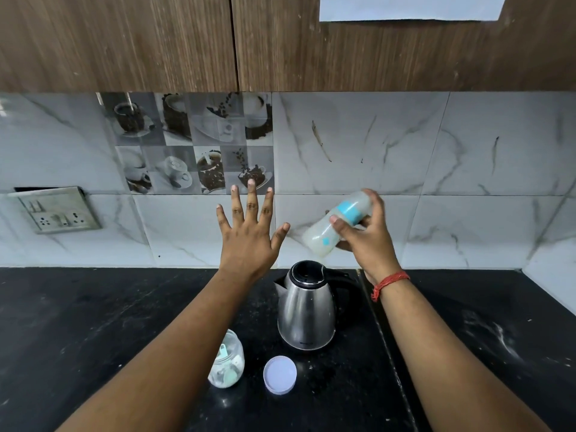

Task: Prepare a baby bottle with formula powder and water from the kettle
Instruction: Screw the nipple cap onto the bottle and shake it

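My right hand point(366, 235) grips a baby bottle point(322, 236) with a blue ring, held tilted in the air above the kettle, cap end up to the right; whitish liquid shows inside. My left hand point(249, 235) is raised beside it, fingers spread wide, holding nothing. A steel kettle point(307, 310) with a black lid and handle stands on the black counter point(93, 322) below the bottle. An open glass jar point(227, 361) of pale powder with a scoop inside stands near the front, partly behind my left forearm. Its white lid point(279, 374) lies flat to the jar's right.
A marble-tiled wall point(436, 182) runs behind the counter, with wooden cabinets point(124, 42) overhead. A switch socket point(57, 212) is on the wall at the left. A seam in the counter point(383, 338) runs front to back right of the kettle.
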`<state>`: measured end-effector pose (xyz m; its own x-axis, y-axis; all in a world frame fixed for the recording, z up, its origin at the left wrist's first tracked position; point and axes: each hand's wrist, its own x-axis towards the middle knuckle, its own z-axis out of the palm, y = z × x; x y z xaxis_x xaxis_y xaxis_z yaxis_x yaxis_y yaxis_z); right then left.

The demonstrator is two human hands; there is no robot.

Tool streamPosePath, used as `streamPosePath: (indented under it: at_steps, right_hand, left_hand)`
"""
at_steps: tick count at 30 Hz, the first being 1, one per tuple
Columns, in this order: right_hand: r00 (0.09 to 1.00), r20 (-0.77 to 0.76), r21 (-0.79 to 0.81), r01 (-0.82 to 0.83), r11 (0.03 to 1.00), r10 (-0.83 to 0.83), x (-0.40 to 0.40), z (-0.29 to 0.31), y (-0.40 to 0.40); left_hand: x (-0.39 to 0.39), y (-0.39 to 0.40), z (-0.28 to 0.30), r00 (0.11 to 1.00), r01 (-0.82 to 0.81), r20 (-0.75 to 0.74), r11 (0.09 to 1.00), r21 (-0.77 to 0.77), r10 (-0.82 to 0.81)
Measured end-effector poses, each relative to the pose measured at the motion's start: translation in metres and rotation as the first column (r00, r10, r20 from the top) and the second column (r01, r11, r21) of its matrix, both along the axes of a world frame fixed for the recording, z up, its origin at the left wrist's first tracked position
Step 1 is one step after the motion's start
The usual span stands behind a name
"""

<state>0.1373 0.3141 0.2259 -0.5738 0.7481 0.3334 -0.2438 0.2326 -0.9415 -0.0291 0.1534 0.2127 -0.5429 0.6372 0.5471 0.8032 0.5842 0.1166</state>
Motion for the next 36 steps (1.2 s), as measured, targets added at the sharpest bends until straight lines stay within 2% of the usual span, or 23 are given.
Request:
streamPosePath:
  at_steps: [2, 5, 8, 11, 14, 17, 20, 23, 26, 29, 32, 35, 36]
  right_hand:
    - [0.998, 0.047, 0.029, -0.035, 0.999, 0.034, -0.0007, 0.0017, -0.0023]
    - [0.998, -0.055, -0.039, 0.029, 0.999, -0.031, 0.0008, 0.0025, 0.0001]
    - [0.999, 0.037, 0.025, -0.037, 0.999, 0.036, -0.0014, 0.0021, -0.0035]
    - [0.998, -0.058, -0.063, 0.018, 0.998, -0.021, -0.0016, 0.0013, -0.0012]
    - [0.999, 0.023, 0.014, -0.032, 0.999, 0.032, -0.0037, 0.0027, -0.0043]
    - [0.993, -0.097, -0.083, 0.056, 0.995, -0.064, -0.0034, 0.0036, -0.0012]
    - [1.0, 0.019, 0.004, -0.02, 1.0, 0.02, -0.0049, 0.0047, -0.0011]
    - [0.996, -0.074, -0.069, 0.044, 0.997, -0.049, -0.0029, 0.0038, 0.0044]
    - [0.998, 0.046, 0.002, -0.052, 0.999, 0.052, -0.0048, 0.0039, 0.0022]
    - [0.998, -0.058, -0.072, 0.013, 0.997, -0.017, -0.005, 0.0028, 0.005]
    - [0.998, 0.031, 0.007, -0.056, 0.998, 0.056, -0.0042, 0.0087, 0.0002]
    - [0.994, -0.099, -0.043, 0.049, 0.998, -0.053, -0.0016, 0.0079, 0.0032]
    - [0.994, -0.094, -0.038, 0.044, 0.998, -0.047, -0.0005, 0.01, 0.0027]
  left_hand:
    - [-0.0011, -0.0019, -0.0003, 1.0, -0.003, -0.008, 1.0, 0.003, 0.003]
    - [-0.0019, -0.0018, -0.0014, 1.0, -0.016, 0.004, 1.0, -0.008, 0.016]
    - [-0.0017, -0.0043, -0.0009, 1.0, -0.016, -0.006, 1.0, -0.009, 0.016]
    - [-0.0021, -0.0058, -0.0008, 1.0, -0.026, 0.004, 1.0, -0.012, 0.026]
    - [-0.0019, -0.0071, -0.0002, 1.0, -0.019, -0.008, 1.0, -0.017, 0.019]
    - [-0.0033, -0.0068, 0.0, 1.0, -0.023, 0.004, 1.0, -0.017, 0.023]
    - [-0.0042, -0.0081, -0.0003, 1.0, -0.017, -0.005, 1.0, -0.022, 0.017]
    - [-0.0053, -0.0075, -0.0003, 1.0, -0.021, 0.009, 1.0, -0.017, 0.021]
    - [-0.0056, -0.0076, 0.0002, 1.0, -0.02, 0.001, 0.999, -0.025, 0.02]
    - [-0.0063, -0.0056, 0.0011, 1.0, -0.018, 0.013, 1.0, -0.018, 0.018]
    - [-0.0063, -0.0051, 0.0012, 1.0, -0.017, -0.002, 1.0, -0.02, 0.017]
    - [-0.0062, -0.0039, 0.0019, 1.0, -0.02, 0.005, 1.0, -0.017, 0.02]
    - [-0.0056, -0.0038, 0.0019, 1.0, -0.02, 0.005, 1.0, -0.018, 0.02]
